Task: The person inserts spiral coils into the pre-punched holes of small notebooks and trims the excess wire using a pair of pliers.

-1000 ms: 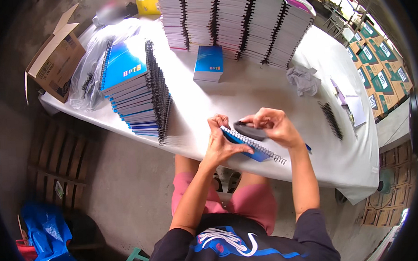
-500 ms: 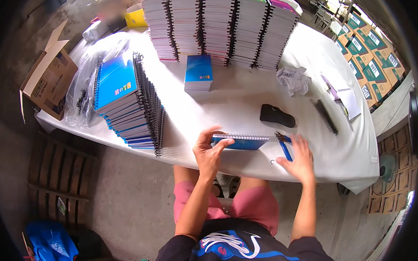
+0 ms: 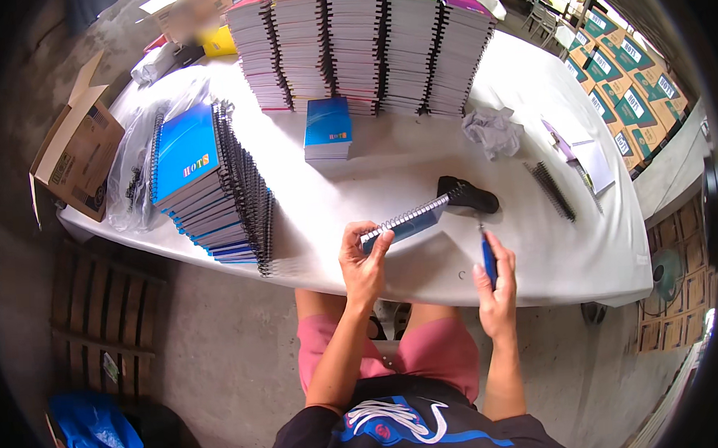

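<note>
My left hand (image 3: 363,268) grips one end of a small blue spiral notebook (image 3: 415,229), held on edge with its coil upward. The coil sticks out past the far right end in a dark loose tail. My right hand (image 3: 498,294) is closed round blue-handled cutting pliers (image 3: 489,257), whose jaws point away from me, just right of the notebook and apart from it. A black, soft-looking object (image 3: 474,195) lies right behind the coil's tail. Below the pliers, a tiny dark curved bit of coil (image 3: 461,275) rests on the white tablecloth (image 3: 409,279).
A tall pile of blue spiral notebooks (image 3: 188,163) stands at left, beside clear plastic and an open carton (image 3: 84,156). Tall notebook stacks (image 3: 356,56) line the back, with a short blue pile (image 3: 328,129) before them. Crumpled paper (image 3: 491,132) and loose black coils (image 3: 551,191) lie right.
The notebook's right end has risen, tilting it upward. My right hand, spread beside the pliers before, has closed round their handles and drawn them away from the coil's end.
</note>
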### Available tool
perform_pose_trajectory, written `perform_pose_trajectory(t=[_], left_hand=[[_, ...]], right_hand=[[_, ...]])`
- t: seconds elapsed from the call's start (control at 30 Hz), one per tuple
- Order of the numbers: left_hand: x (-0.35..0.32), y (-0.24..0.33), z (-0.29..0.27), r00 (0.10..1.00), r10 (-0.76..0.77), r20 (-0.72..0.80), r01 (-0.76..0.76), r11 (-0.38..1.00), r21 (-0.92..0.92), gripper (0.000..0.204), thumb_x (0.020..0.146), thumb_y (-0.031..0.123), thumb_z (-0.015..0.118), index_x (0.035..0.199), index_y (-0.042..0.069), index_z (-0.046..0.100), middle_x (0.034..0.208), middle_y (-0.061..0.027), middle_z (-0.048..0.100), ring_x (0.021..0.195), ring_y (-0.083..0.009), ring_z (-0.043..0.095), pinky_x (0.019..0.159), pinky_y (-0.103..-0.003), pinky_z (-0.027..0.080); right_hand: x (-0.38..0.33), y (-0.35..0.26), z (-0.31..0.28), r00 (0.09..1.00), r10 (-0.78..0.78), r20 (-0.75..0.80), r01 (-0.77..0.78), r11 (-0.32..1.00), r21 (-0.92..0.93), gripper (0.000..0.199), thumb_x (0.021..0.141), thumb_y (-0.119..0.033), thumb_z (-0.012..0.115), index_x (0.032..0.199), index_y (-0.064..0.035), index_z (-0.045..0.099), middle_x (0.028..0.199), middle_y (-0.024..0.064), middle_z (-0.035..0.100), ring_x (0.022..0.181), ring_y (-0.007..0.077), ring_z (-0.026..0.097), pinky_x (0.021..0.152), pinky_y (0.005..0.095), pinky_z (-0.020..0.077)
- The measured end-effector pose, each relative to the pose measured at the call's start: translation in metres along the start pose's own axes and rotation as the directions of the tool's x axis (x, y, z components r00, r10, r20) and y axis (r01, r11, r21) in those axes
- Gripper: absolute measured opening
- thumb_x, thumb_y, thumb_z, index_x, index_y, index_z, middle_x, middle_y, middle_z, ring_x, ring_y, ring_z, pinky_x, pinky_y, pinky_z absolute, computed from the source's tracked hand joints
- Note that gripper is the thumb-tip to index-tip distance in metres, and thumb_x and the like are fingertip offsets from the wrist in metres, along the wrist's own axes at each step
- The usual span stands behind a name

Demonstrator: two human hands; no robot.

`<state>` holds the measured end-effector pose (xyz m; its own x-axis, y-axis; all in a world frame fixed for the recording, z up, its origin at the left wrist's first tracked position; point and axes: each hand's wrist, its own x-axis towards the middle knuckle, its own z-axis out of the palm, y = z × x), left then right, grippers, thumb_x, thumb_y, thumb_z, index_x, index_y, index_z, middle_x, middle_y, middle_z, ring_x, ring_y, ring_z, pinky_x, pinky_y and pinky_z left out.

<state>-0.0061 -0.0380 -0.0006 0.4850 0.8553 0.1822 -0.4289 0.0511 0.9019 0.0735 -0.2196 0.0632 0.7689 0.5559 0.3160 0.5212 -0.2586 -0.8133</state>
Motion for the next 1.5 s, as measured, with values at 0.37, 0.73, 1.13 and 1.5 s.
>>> perform_pose_trajectory(t=[0.37,0.73,1.13,1.5], left_hand=[[0.002,0.001,0.003,0.997,-0.031,0.069,0.036,0.997,-0.074,0.035,0.084,0.005,0.066,0.118,0.002,0.058,0.110,-0.0107,0.063,0.098,-0.0123,0.056,0.086,-0.026,0.043],[0.001,0.000,-0.009,0.986,-0.030,0.161,0.050,0.992,-0.120,0.025,0.087,0.003,0.061,0.112,-0.003,0.056,0.105,-0.0089,0.063,0.094,-0.0121,0.057,0.086,-0.026,0.044],[0.000,0.005,-0.026,0.969,-0.188,0.163,0.192,0.981,-0.008,0.021,0.086,0.008,0.064,0.104,-0.004,0.063,0.094,-0.0051,0.064,0.088,-0.0098,0.056,0.081,-0.022,0.045],[-0.002,0.004,-0.003,0.997,0.060,0.041,-0.064,0.992,0.107,0.014,0.078,0.006,0.073,0.088,-0.001,0.065,0.090,-0.0098,0.067,0.092,-0.0165,0.060,0.081,-0.028,0.047]], right_hand=[[-0.001,-0.016,0.006,0.995,-0.100,0.007,0.100,0.995,0.020,0.044,0.090,-0.016,0.056,0.132,-0.0054,0.045,0.116,0.0153,0.046,0.104,0.0280,0.050,0.090,0.0352,0.0413],[0.101,-0.022,0.044,0.725,-0.533,0.436,0.585,0.811,0.019,0.042,0.071,0.003,0.067,0.111,-0.0083,0.060,0.097,0.0088,0.062,0.093,0.0271,0.059,0.082,0.0327,0.0459],[0.119,-0.037,0.041,0.643,-0.368,0.671,0.499,0.867,-0.003,0.044,0.069,0.001,0.068,0.108,-0.0168,0.061,0.083,0.0014,0.065,0.083,0.0185,0.062,0.086,0.0321,0.0322],[0.078,-0.034,0.024,0.826,-0.415,0.382,0.468,0.882,-0.053,0.053,0.078,-0.035,0.069,0.125,-0.0194,0.054,0.104,0.0069,0.052,0.100,0.0249,0.051,0.088,0.0387,0.0336]])
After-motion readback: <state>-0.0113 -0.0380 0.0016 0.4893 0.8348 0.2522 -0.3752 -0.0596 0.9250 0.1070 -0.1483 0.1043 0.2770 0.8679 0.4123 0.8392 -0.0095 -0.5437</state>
